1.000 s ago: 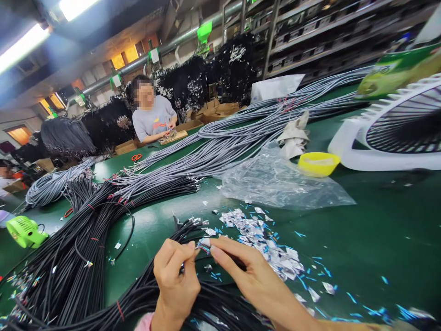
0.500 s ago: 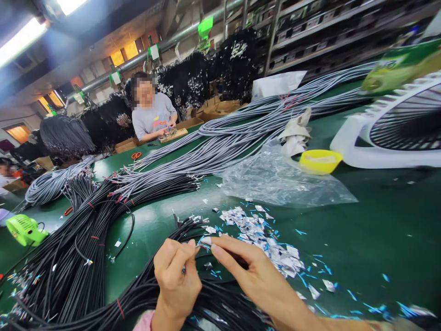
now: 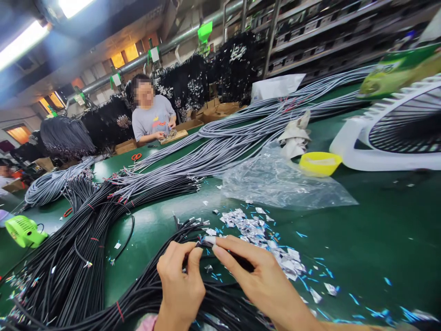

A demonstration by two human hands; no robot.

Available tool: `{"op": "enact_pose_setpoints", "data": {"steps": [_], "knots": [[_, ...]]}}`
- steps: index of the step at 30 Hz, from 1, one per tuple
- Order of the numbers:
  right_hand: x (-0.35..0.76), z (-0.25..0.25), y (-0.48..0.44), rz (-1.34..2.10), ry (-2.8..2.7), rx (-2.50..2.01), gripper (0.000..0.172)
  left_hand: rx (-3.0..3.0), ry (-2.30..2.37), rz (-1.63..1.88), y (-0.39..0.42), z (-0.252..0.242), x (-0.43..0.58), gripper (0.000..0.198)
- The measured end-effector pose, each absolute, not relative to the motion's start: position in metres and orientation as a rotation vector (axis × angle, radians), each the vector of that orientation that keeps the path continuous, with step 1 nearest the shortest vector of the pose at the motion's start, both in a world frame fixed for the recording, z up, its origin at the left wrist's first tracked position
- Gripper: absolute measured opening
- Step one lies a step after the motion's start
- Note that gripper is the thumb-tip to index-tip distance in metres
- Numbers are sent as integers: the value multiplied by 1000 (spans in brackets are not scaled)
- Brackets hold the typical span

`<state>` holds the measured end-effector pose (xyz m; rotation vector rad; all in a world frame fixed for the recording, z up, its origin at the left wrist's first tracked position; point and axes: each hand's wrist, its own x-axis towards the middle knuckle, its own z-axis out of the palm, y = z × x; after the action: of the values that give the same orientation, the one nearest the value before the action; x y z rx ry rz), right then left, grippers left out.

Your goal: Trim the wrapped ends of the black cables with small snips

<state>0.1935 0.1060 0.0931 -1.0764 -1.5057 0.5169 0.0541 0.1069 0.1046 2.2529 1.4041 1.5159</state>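
Note:
My left hand (image 3: pixel 181 282) is closed in a pinch on the end of a black cable (image 3: pixel 193 250). My right hand (image 3: pixel 257 278) pinches the silver foil wrap (image 3: pixel 208 240) at that cable's tip, finger and thumb pressed together. Both hands hover over a bundle of black cables (image 3: pixel 86 276) that spreads to the left across the green table (image 3: pixel 361 239). Just beyond my fingers lies a heap of silver foil scraps and blue slivers (image 3: pixel 262 239).
Grey cable bundles (image 3: pixel 223 147) run across the table's middle. A clear plastic bag (image 3: pixel 279 181), yellow bowl (image 3: pixel 319 163) and white fan (image 3: pixel 396 133) sit to the right. A small green fan (image 3: pixel 24 231) stands left. A seated person (image 3: pixel 151 117) works at the far side.
Both hands have shifted slightly right and lower, still pinching the same cable end and foil. The rest of the table looks the same.

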Motion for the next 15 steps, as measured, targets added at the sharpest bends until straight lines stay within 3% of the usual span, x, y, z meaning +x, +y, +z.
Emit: {"op": "enact_pose_setpoints", "data": {"steps": [9,12,15], "knots": [[196,95,106,614,-1526,-1005,23,1379,1135,938,116,122,50,58],[196,92,107,765,-1391,-1063,19,1365,1136,918,116,122,51,57],[194,92,108,904,-1289,-1109,16,1525,1235,1055,111,117,54,40]]}}
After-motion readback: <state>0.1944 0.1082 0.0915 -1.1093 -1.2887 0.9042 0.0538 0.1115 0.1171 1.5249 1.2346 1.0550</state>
